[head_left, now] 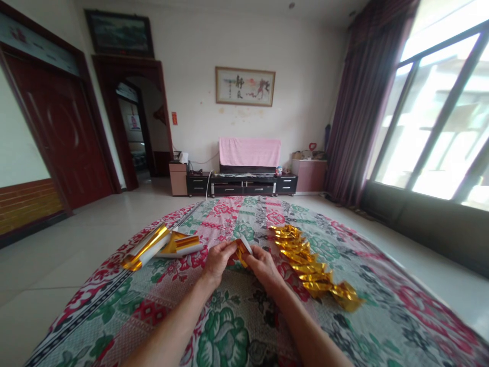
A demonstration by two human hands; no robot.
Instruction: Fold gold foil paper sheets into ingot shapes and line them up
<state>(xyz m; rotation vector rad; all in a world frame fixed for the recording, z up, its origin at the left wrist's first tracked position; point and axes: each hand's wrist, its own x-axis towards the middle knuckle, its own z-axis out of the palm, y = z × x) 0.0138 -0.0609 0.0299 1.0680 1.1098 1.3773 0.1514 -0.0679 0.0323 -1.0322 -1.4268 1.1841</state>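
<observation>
Between my two hands is a small sheet of gold foil paper [241, 251] with a white back, partly curled or folded. My left hand [217, 261] pinches its left edge, and my right hand [265, 265] grips the right side with the thumb over it. To the right, a row of folded gold foil pieces [311, 266] lies on the floral cloth [225, 336]. On the left rest loose rolled sheets of gold foil paper [153, 245], white on one side. My fingers hide part of the held sheet.
The patterned cloth covers a broad rounded surface before me. Beyond it stands a low black TV cabinet [244, 188] with a pink cloth [250, 152] above. Windows and a purple curtain [355, 112] are on the right; a red door [57, 122] is at left.
</observation>
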